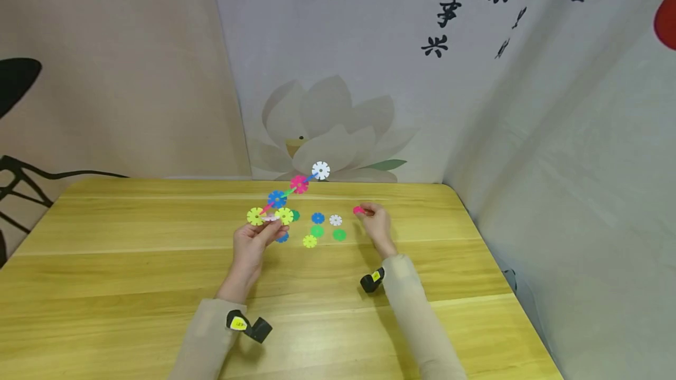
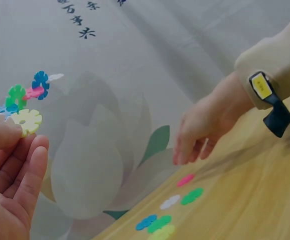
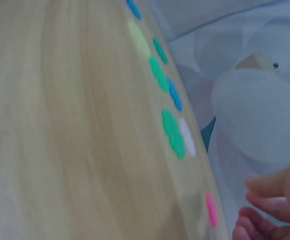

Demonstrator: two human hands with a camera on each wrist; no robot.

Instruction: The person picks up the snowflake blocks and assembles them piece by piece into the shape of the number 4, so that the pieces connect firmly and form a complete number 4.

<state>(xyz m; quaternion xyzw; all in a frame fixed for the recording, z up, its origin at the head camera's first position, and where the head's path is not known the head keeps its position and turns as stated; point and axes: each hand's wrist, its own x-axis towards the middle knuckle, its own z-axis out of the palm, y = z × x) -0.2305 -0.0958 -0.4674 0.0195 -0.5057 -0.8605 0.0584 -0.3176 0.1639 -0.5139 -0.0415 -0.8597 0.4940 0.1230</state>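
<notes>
Head view: the left hand (image 1: 248, 251) pinches the near end of a chain of linked discs (image 1: 277, 199) between thumb and fingers, beside a yellow disc, and holds the chain up off the surface (image 1: 132, 292). The right hand (image 1: 377, 226) hovers at a loose pink disc (image 1: 358, 210); both wrist views show that disc lying flat, apart from the fingers, which are loosely bent, partly parted and grip nothing. A white disc (image 1: 335, 220) and a green disc (image 1: 339, 234) lie near it.

For a clean pick-up, the right fingertips would best come down low and take the thin rim from opposite edges, leaving the notches free. The left pinch should stay light but steady, since the long chain probably flexes at its joints.
</notes>
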